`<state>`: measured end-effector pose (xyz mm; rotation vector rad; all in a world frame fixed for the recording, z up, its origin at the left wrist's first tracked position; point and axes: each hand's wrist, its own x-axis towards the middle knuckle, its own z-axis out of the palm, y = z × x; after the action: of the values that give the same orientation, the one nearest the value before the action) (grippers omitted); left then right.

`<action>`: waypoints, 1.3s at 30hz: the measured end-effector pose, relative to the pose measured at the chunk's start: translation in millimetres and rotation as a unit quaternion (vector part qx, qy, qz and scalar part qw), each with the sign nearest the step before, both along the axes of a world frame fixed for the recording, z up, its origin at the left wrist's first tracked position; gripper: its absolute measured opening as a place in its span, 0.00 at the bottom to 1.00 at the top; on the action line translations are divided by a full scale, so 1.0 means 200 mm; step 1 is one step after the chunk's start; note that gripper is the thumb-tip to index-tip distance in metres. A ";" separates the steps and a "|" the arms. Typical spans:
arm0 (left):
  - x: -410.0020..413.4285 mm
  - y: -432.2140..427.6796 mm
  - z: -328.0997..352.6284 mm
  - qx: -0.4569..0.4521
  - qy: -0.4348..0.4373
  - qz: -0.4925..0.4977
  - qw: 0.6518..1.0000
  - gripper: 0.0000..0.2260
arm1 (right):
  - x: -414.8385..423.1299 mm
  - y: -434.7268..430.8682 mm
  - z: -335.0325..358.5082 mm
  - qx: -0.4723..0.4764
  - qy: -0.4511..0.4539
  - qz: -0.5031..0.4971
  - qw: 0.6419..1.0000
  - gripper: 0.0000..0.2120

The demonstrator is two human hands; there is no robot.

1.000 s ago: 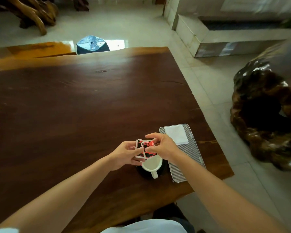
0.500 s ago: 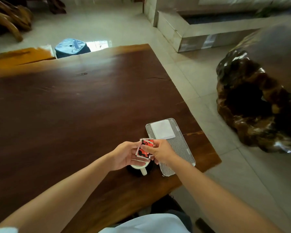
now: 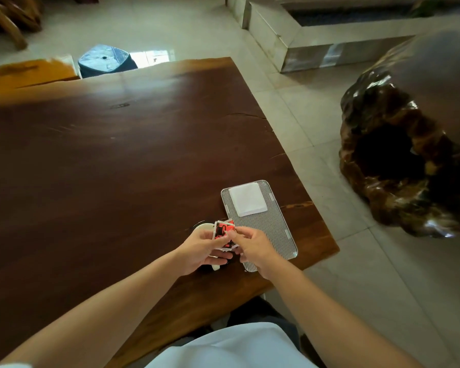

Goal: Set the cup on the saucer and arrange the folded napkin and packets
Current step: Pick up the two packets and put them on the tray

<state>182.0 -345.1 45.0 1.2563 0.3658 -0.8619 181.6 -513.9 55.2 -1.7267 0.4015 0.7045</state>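
A dark wooden table [image 3: 104, 160] fills my view, tiled floor beyond. My left hand [image 3: 201, 249] and right hand [image 3: 251, 248] both pinch red-and-black packets [image 3: 221, 232] above the white cup [image 3: 203, 226], which they mostly hide. The white napkin [image 3: 247, 199] lies flat on the striped tray [image 3: 274, 229], whose long axis runs away from me, tilted left.

A single head-worn wide-angle view looks forward and down over the near right corner of a dark wooden table [image 3: 117, 168], close above both forearms, tiled floor [image 3: 329, 261] at right.
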 end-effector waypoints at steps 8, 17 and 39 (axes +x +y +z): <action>-0.05 -0.30 -0.08 0.022 0.005 0.048 0.999 0.12 | 0.03 -0.28 -0.08 0.018 0.050 -0.012 0.998 0.08; 0.00 -0.71 -0.21 0.055 0.071 0.274 0.958 0.09 | 0.25 -0.79 -0.12 0.137 0.148 -0.059 0.978 0.10; 0.07 -0.85 -0.49 0.301 0.127 0.212 0.921 0.08 | 0.47 -0.85 -0.51 -0.114 0.136 0.135 0.975 0.14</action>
<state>195.4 -514.2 -53.1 1.5436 1.1354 -0.5445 276.1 -684.1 -47.4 -1.9279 0.4538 1.1366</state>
